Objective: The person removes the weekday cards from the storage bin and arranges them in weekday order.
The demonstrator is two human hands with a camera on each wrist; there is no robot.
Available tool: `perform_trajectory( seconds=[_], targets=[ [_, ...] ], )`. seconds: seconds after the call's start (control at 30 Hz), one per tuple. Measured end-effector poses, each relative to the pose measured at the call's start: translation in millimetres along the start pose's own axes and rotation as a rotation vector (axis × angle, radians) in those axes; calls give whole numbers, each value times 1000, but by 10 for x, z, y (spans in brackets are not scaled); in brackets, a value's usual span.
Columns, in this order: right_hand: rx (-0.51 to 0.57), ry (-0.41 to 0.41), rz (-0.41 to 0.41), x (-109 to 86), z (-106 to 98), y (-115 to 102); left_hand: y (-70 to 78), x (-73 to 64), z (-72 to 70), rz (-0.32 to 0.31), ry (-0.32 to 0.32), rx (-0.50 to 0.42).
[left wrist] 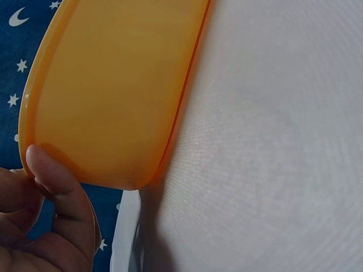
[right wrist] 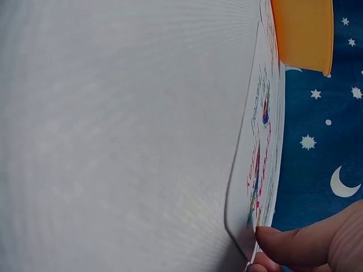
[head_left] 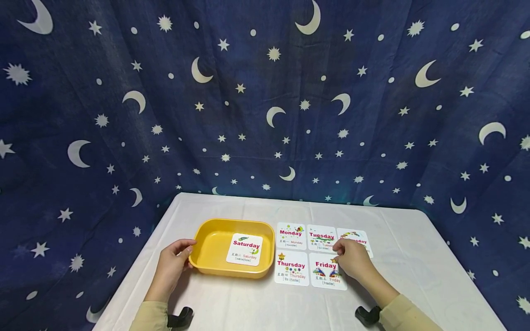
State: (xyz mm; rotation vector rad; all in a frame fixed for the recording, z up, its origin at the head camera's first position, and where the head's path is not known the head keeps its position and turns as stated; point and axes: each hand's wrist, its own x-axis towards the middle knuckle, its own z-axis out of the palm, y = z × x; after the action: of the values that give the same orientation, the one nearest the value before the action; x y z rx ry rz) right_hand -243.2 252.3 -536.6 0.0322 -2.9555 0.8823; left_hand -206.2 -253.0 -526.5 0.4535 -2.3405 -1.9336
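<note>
My left hand pinches the left rim of a yellow plastic basin, thumb on the rim in the left wrist view. Inside the basin lies a white "Saturday" card. At the upper right corner of the "Friday" card, my right hand pinches the edge between thumb and fingers. That card lies flat beside the "Thursday" card. Behind them are the "Monday" card, the "Tuesday" card and a third card, partly hidden by the right hand.
A white cloth covers the table. Dark blue curtains with moons and stars hang right behind its back edge and along both sides. Black straps with camera mounts sit at both wrists, below beige sleeves.
</note>
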Motion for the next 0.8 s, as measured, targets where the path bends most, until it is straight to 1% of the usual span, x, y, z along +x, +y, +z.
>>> perform_trajectory(
  seconds=[0.13,0.37,0.57,0.8],
  targets=[
    [8,11,25,-12,2,-11,0,-4,2,2,-1,-2],
    [34,23,24,-16,-6,-42,-4,0,-2,0,-2,-2],
    [77,16,41,-7,-6,-100,-6,4,-10,-7,-1,-5],
    [65,-4,36,-27,19,-196,-3,9,-10,-5,-9,-5]
  ],
)
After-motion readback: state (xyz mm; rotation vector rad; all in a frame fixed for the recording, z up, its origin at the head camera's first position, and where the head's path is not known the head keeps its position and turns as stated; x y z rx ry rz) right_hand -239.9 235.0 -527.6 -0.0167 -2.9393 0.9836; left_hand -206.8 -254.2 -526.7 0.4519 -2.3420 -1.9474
